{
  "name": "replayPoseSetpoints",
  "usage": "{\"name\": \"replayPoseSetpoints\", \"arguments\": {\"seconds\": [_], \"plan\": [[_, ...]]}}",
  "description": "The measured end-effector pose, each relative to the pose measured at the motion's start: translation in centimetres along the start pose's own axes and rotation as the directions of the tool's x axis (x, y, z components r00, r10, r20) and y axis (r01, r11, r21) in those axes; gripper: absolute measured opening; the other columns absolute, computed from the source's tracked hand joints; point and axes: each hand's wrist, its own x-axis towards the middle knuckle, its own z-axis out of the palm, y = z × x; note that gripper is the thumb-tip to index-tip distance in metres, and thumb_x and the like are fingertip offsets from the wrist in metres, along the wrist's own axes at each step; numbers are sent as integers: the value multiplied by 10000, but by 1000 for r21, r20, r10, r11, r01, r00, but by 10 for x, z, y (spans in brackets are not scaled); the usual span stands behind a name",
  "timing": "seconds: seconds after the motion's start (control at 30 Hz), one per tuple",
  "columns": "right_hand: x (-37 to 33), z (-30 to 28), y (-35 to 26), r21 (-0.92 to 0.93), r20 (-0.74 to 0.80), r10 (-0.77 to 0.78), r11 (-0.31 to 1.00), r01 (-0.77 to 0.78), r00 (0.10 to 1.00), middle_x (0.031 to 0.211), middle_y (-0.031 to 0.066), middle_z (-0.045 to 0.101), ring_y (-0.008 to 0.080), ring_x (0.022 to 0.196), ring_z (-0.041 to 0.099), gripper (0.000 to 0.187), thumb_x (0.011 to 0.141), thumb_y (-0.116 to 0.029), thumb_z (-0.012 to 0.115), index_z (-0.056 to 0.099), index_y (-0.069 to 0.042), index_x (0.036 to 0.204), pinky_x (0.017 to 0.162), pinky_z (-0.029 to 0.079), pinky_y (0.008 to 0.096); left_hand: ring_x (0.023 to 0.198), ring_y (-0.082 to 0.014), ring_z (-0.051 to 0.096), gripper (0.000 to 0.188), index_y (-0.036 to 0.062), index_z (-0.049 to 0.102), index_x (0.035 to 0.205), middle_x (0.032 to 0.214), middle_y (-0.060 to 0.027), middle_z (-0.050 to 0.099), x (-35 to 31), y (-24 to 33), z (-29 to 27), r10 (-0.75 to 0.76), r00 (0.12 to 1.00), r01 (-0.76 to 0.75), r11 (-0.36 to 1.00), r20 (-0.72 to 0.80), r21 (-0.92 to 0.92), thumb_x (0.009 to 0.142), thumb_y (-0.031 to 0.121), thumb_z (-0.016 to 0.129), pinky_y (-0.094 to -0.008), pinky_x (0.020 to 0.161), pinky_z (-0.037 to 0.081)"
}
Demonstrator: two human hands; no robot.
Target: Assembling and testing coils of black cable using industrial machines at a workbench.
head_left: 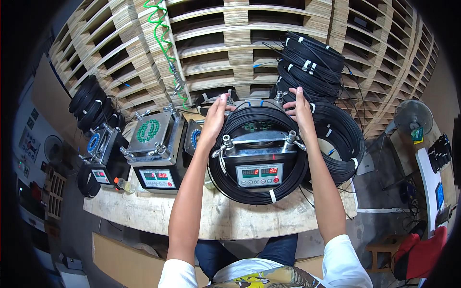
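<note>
A large coil of black cable [227, 186] encircles the front polishing machine [260, 175], leaning against its face, with a white tie at the bottom. My left hand [215, 115] is at the coil's upper left, fingers apart and pointing inward. At the upper right my right hand [301, 111] is also open, its fingers spread near a rear metal clamp post [279, 97]. Whether either hand touches the cable cannot be made out. Two blue-tipped connectors show at the top of the coil, between my hands. The machine's plate is partly hidden behind the cable.
Left on the wooden table [216, 223] stand a second machine [158, 158] with a green-ringed plate and a smaller one [98, 149]. A small bottle [126, 185] sits between them. More cable coils [312, 62] are stacked at back right. A green air hose [165, 41] hangs before the pallets.
</note>
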Motion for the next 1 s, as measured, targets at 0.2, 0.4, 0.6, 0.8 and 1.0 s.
{"name": "replayPoseSetpoints", "arguments": {"seconds": [0.2,0.4,0.6,0.8,1.0], "plan": [[3,1,1,-68,61,-40,997,44,997,827,64,627,131,744,560,780,1018,-696,293,519,-89,1452,718,462,285,904,-119,572,661,4,603,1326,949,-78,707,1,-6,-3,-16,999,17,1000,-43,23,1062,570,385,-286,876,438],[-3,1,-8,43,152,-11,999,5,988,950,100,713,138,818,550,807,1011,-718,258,496,-105,1479,812,462,309,826,-118,555,607,9,615,1290,976,-75,698,-1,-4,-3,-80,990,73,996,-120,-56,1061,539,429,-278,813,459],[-1,4,-7,2,106,21,1000,-21,994,1001,106,720,172,834,558,786,1012,-718,241,489,-148,1493,848,468,331,848,-107,553,577,11,605,1306,965,-69,709,-4,3,0,-35,995,29,997,-89,-70,1063,511,450,-270,800,453],[1,5,-2,-69,52,-57,996,61,997,859,82,648,156,789,572,744,1034,-666,285,543,-92,1432,765,478,298,909,-97,540,585,21,602,1344,952,-60,721,-4,5,-1,-46,998,46,999,-40,-3,1064,511,448,-268,884,403],[2,4,1,-80,46,-115,990,119,992,813,79,619,138,750,582,709,1058,-607,309,567,-39,1395,692,493,281,987,-126,555,602,24,612,1345,943,-67,724,-3,2,0,-35,999,36,999,-31,10,1060,527,444,-310,990,371]]}}
